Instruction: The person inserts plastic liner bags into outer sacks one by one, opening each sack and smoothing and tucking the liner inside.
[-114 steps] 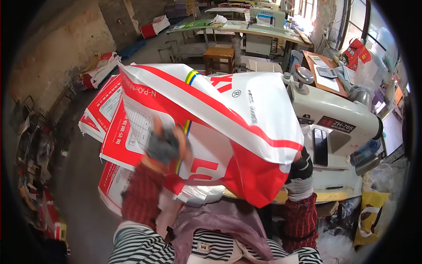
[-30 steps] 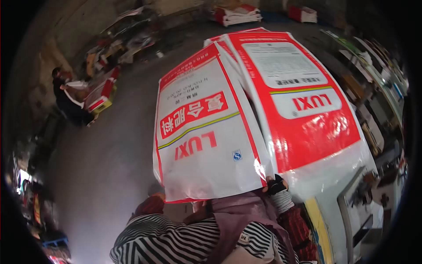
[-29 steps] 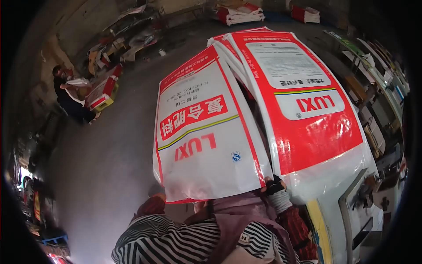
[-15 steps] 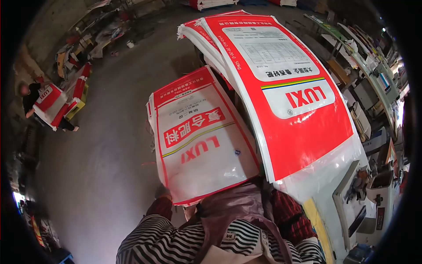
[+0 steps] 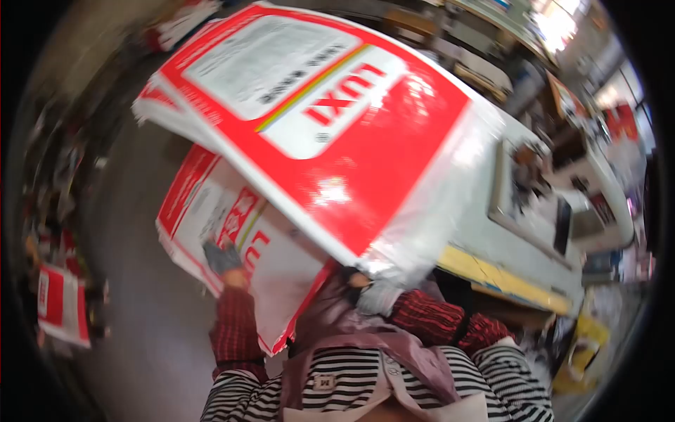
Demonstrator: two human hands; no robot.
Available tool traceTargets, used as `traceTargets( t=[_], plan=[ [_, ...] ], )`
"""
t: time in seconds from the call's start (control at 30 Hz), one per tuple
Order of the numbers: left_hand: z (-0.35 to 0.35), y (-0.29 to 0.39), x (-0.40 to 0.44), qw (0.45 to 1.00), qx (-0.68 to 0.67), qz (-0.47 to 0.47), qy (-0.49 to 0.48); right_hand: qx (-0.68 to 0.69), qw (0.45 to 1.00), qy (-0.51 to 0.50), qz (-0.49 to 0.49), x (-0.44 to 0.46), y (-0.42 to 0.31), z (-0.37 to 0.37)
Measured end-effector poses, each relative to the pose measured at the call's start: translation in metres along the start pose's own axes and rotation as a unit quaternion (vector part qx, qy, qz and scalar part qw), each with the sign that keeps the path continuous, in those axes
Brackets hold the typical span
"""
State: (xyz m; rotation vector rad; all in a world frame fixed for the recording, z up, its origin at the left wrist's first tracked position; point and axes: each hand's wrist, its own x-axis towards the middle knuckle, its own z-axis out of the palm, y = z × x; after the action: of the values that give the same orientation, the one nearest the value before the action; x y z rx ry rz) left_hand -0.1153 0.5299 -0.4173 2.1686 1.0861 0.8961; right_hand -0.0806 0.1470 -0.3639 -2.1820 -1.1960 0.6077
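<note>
My left hand, in a grey glove, lies with its blurred fingers apart on the lower red-and-white printed bag, which hangs at a tilt in front of my apron. My right hand, in a dark and grey wrap, is curled where the lower bag's edge meets the near corner of the upper bag; what it grips is hidden. The upper bag lies on others, reaching from the worktable out to the upper left.
At the right, a sewing machine stands on the pale worktable with its yellow front edge. A yellow bag hangs at the lower right. Another red-and-white bag is at the far left, with bundled bags behind.
The view has swung to the right. My left hand has moved from the lower bag's near left corner onto its face. My right hand, hidden half a second ago, shows again. The lower bag has turned.
</note>
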Motion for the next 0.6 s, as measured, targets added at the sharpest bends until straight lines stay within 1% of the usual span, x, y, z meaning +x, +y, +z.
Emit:
traceTargets(
  t=[0.03,0.07,0.1,0.13,0.17,0.2,0.23,0.27,0.3,0.33,0.37,0.4,0.43,0.47,0.5,0.53,0.57,0.6],
  plan=[
    [-0.009,0.111,0.008,0.993,-0.098,0.072,0.006,-0.145,0.958,-0.225,-0.105,-0.008,-0.048,-0.047],
    [0.012,0.174,0.005,0.952,-0.29,0.077,-0.064,0.201,0.973,-0.045,-0.103,-0.025,-0.029,-0.018],
    [0.03,0.223,0.003,0.872,-0.467,0.071,-0.129,0.182,0.952,-0.075,-0.233,-0.021,-0.029,-0.016],
    [0.041,0.274,-0.013,0.89,-0.386,0.143,-0.197,0.181,0.956,-0.06,-0.224,-0.028,-0.023,-0.025],
    [0.048,0.317,-0.039,0.894,-0.298,0.215,-0.257,0.217,0.963,-0.026,-0.157,-0.031,-0.019,-0.041],
    [0.057,0.348,-0.073,0.851,-0.294,0.215,-0.379,0.252,0.963,0.008,-0.092,-0.033,-0.015,-0.061],
    [0.084,0.368,-0.098,0.795,-0.235,0.507,-0.235,0.287,0.957,0.041,-0.028,-0.037,-0.01,-0.08],
    [0.101,0.384,-0.132,0.795,-0.175,0.513,-0.273,0.511,0.859,0.01,0.015,-0.059,-0.002,-0.1],
    [0.113,0.395,-0.16,0.79,-0.114,0.517,-0.308,0.485,0.874,0.008,-0.014,-0.066,0.01,-0.101],
    [0.124,0.401,-0.178,0.784,-0.115,0.522,-0.314,0.502,0.864,0.011,0.025,-0.081,0.01,-0.122],
    [0.133,0.406,-0.191,0.79,-0.057,0.529,-0.305,0.518,0.853,0.013,0.064,-0.098,0.007,-0.15],
    [0.14,0.409,-0.201,0.793,0.001,0.534,-0.293,0.563,0.818,0.049,0.105,-0.109,0.011,-0.166],
    [0.146,0.41,-0.203,0.79,0.003,0.537,-0.297,0.474,0.862,0.162,0.077,-0.118,0.024,-0.17],
    [0.153,0.41,-0.199,0.792,0.038,0.49,-0.364,0.551,0.788,0.212,0.175,-0.126,0.029,-0.178],
    [0.157,0.41,-0.194,0.787,0.074,0.438,-0.427,0.587,0.738,0.299,0.149,-0.129,0.049,-0.171],
    [0.157,0.407,-0.19,0.787,0.038,0.449,-0.421,0.631,0.674,0.366,0.113,-0.127,0.06,-0.172],
    [0.157,0.407,-0.183,0.786,0.043,0.451,-0.42,0.624,0.664,0.384,0.147,-0.128,0.069,-0.182],
    [0.156,0.409,-0.174,0.787,-0.01,0.386,-0.481,0.617,0.659,0.405,0.146,-0.126,0.073,-0.19]
  ],
)
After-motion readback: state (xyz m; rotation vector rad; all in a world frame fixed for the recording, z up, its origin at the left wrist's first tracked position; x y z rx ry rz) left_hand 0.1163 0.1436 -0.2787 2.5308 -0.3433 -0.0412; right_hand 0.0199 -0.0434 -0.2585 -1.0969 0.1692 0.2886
